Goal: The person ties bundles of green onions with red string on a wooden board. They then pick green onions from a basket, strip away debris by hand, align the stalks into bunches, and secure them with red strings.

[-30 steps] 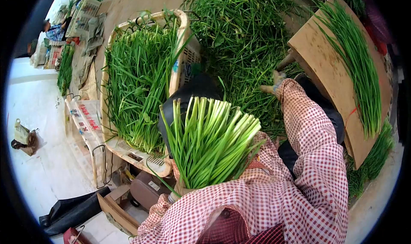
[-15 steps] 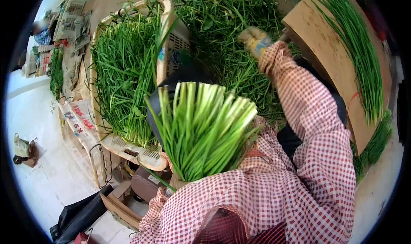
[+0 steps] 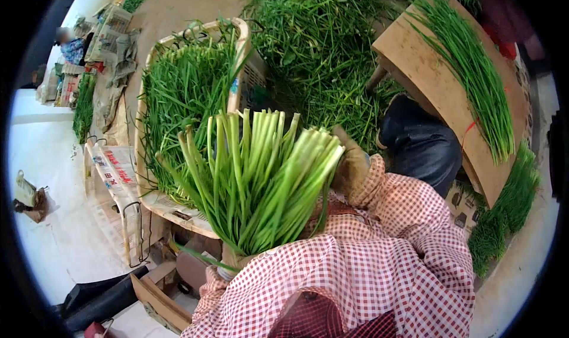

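A large bunch of garlic chives [image 3: 255, 184] stands fanned out in front of my chest, pale cut ends up. My left hand [image 3: 237, 258], in a glove, is closed around its lower leafy part; the leaves hide most of the fingers. Against the bunch's right side is my gloved right hand [image 3: 353, 171], just below the pale ends. Its fingers are partly behind the stalks and blurred, so their grip cannot be made out. Beyond the bunch, to the left, a cream plastic crate [image 3: 242, 47] holds more chives [image 3: 186, 95].
Loose green leaves [image 3: 320, 47] cover the floor ahead. On the right, a low wooden board [image 3: 409, 47] bears a tied bundle of chives [image 3: 474, 77]; more greens [image 3: 504, 213] lie beside it. A wire-handled rack [image 3: 127, 201] stands left. A person [image 3: 72, 50] is far left.
My right hand has come back from over the floor leaves to the bunch's right side. The bunch has shifted slightly left, its stalks spreading apart. My view has turned slightly.
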### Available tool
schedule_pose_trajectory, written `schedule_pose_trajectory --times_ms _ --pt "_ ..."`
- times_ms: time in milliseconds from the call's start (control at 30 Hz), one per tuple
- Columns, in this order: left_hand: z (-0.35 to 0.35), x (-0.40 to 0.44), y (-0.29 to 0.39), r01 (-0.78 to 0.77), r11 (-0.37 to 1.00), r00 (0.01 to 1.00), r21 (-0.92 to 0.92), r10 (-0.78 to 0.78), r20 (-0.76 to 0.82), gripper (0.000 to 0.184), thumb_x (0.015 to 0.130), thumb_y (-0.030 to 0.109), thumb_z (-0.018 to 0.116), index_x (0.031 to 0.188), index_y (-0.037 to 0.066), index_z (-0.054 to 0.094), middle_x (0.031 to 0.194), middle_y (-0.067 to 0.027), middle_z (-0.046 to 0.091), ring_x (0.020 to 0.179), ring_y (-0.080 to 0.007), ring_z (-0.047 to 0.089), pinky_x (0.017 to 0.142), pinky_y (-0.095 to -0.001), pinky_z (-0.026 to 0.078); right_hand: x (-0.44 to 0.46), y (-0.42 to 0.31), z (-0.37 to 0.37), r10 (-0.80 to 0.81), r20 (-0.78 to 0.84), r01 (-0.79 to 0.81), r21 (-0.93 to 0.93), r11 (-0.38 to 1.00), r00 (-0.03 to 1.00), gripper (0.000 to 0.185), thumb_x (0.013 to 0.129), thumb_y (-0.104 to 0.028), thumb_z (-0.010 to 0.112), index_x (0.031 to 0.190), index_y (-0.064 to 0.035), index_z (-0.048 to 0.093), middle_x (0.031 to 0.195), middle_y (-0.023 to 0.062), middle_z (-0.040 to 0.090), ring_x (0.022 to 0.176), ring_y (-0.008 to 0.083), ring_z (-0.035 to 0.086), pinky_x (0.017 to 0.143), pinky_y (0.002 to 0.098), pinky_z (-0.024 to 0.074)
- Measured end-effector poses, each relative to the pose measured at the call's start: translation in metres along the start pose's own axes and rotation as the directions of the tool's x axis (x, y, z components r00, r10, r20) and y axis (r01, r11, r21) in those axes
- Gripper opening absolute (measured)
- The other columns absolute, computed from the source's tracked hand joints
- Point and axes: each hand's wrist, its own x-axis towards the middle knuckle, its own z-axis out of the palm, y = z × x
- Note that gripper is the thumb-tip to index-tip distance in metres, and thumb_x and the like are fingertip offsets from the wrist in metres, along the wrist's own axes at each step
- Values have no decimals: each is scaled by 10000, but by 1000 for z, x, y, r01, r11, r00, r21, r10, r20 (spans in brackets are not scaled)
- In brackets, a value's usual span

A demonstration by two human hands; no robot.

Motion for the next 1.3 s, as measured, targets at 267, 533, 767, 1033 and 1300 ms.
schedule_pose_trajectory --times_ms 267,533,767,1033,1300 --pt "73 38 20 -369 -52 861 928 357 362 807 627 136 784 1331 3 411 1190 -247 539 1025 -401 580 872 -434 485 47 -47 3 -10 638 -153 199 968 770 737 911 -639 374 1394 -83 398 1356 242 466 1280 394 427 1034 618 337" --pt "53 33 96 -520 471 812 712 15 583 422 648 87 823 1048 76 691 1457 -238 313 1333 -353 377 1093 -434 293 20 -61 7 -37 734 -187 222 957 678 571 983 -453 381 1370 -36 425 1172 243 608 1139 384 567 1030 547 396" --pt "73 107 62 -269 633 774 726 -306 554 1151 621 199 887 1479 33 138 1414 -131 387 1329 -228 337 1123 -364 240 32 -67 -2 -29 540 12 35 999 841 432 969 -324 496 1291 -37 494 841 79 655 816 238 671 744 399 568" --pt "67 83 25 170 897 865 407 -334 374 1136 566 166 904 1467 32 225 1397 -92 447 1290 -225 419 1088 -361 312 5 -150 34 -631 -180 246 -814 526 754 196 896 -281 571 931 -102 644 592 -37 439 446 79 363 425 226 320" --pt "71 70 19 178 939 982 293 -189 11 976 609 125 877 1381 -39 304 1232 -153 557 1126 -254 550 967 -348 459 -83 -112 62 -149 -10 67 -862 503 989 344 872 -293 578 1043 6 594 603 -37 472 505 47 411 461 212 314"
